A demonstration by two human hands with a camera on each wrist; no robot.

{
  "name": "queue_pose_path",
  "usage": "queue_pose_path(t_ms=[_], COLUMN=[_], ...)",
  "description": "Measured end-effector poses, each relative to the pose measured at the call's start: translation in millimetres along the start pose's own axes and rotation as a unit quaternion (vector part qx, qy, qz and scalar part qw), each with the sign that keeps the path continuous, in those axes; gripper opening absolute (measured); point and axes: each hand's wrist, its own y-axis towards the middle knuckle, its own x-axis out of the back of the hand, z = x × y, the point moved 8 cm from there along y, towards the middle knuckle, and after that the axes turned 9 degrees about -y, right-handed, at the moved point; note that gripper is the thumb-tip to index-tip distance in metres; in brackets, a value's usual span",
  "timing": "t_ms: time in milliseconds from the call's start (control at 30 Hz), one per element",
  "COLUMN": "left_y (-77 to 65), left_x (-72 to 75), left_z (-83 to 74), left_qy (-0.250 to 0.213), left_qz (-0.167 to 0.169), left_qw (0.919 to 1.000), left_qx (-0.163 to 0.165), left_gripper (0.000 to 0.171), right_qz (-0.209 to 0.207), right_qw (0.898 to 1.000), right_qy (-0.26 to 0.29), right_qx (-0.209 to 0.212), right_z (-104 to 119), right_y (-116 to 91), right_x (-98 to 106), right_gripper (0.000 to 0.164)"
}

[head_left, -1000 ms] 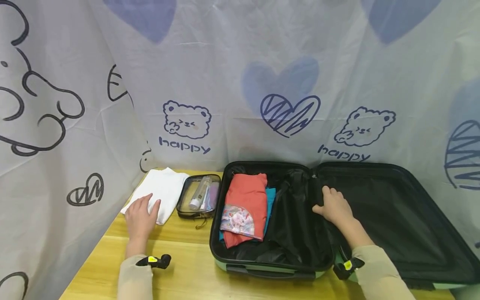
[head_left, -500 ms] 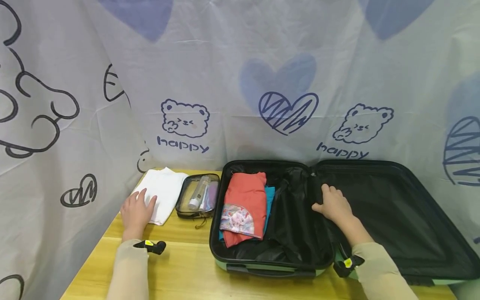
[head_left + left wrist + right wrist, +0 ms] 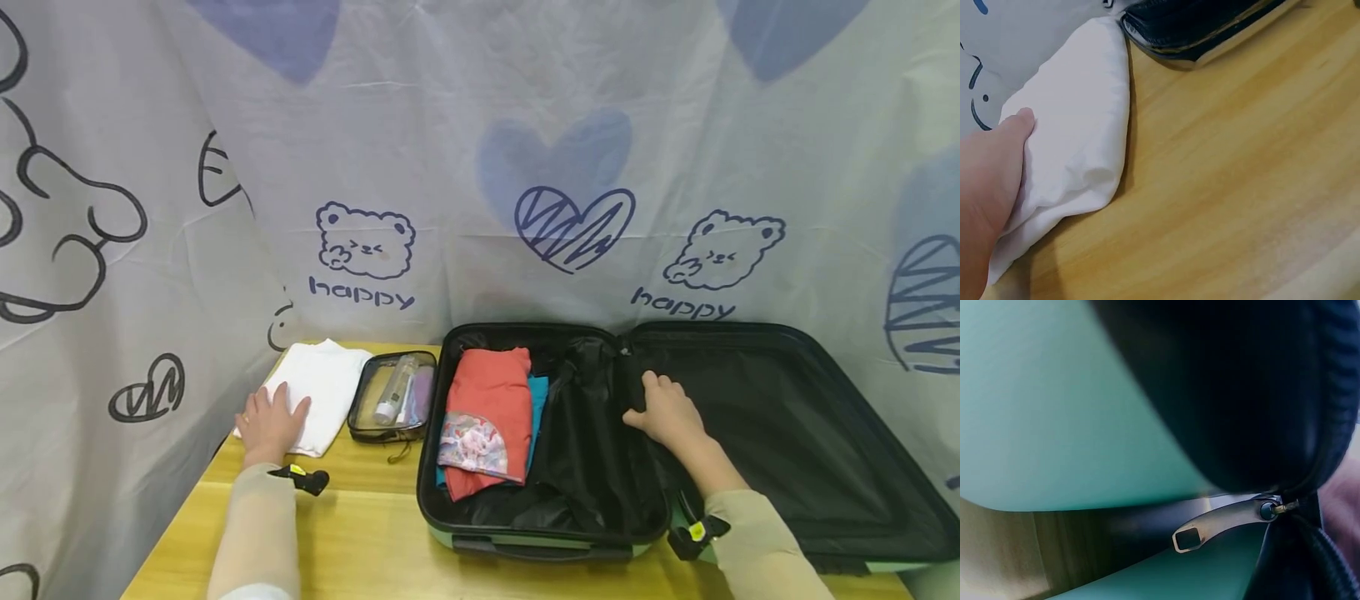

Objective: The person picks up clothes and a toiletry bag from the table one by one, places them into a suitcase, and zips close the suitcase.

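In the head view my left hand [image 3: 272, 423] rests with spread fingers on the near left part of a folded white cloth [image 3: 322, 392]. The left wrist view shows the thumb [image 3: 1024, 120] lying along the top of the fabric; the other fingers are hidden there. My right hand [image 3: 670, 408], fingers relaxed, rests at the hinge side of an open suitcase [image 3: 540, 540], between its two halves. Inside the left half lies a folded red garment [image 3: 491, 383] with a patterned patch, over a blue one [image 3: 538, 408]. The right wrist view shows the green shell [image 3: 1054, 412] and a zipper pull [image 3: 1222, 524].
A clear toiletry pouch [image 3: 363, 417] with black trim, holding a tube and other small items, stands between cloth and suitcase. The suitcase's lid half [image 3: 757, 433] lies flat at the right of the wooden table [image 3: 360, 542]. A printed curtain [image 3: 465, 150] hangs behind.
My left hand has shifted left and forward, further onto the near left edge of the white cloth. My right hand stays in place at the suitcase hinge. The head view has turned slightly.
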Motion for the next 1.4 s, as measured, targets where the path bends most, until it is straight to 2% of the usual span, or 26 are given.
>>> queue_pose_path(t_ms=[367,467,567,833,1067,1267,1400], left_y=[10.5,10.9,10.0,8.0,11.0,10.1,12.3], left_x=[1.2,2.2,2.7,7.3,6.4,5.0,7.3], left_z=[6.0,6.0,7.4,6.3,4.2,2.2,5.3], left_qy=[-0.017,-0.031,-0.028,-0.054,-0.077,-0.098,-0.121], left_qz=[0.070,0.092,0.100,0.085,0.076,0.100,0.098], left_qw=[0.9971,0.9946,0.9935,0.9930,0.9911,0.9884,0.9872], left_qx=[0.023,0.037,0.046,0.061,0.078,0.059,0.035], left_gripper=[0.097,0.102,0.103,0.099,0.087,0.077,0.067], right_qz=[-0.003,-0.007,-0.010,-0.016,-0.014,-0.012,-0.006], right_qw=[1.000,1.000,1.000,1.000,1.000,1.000,1.000], right_qy=[0.003,0.002,0.002,0.003,0.008,0.009,0.011], right_qx=[0.001,0.002,0.002,0.003,-0.003,-0.005,-0.006], right_z=[0,0,0,0,-1,-2,-1], right_y=[-1,-1,-1,-2,-3,-3,-2], right_x=[1,2,3,3,2,2,1], right_gripper=[0.073,0.073,0.072,0.069,0.070,0.069,0.068])
